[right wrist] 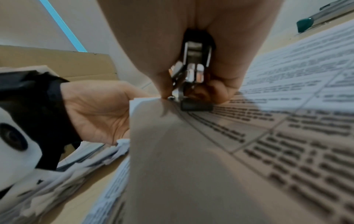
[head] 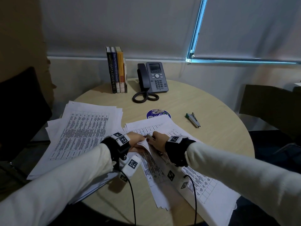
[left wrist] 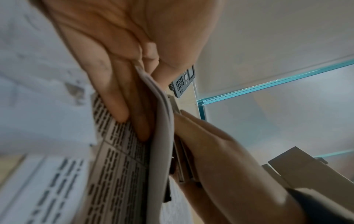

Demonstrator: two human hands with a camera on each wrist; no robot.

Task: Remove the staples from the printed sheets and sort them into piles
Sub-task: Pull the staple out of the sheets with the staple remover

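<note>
A stapled set of printed sheets lies on the right pile, its near corner bent upward. My left hand pinches that raised corner, fingers on the printed side and thumb behind. My right hand grips a small metal staple remover. The remover's tip sits on the sheet's corner beside the left thumb. The staple itself is too small and blurred to make out. Loose printed sheets form a wide pile on the left.
A round wooden table carries a green-ended stapler at right, a desk phone with a coiled cord, upright books and a round blue sticker. Dark chairs stand at both sides.
</note>
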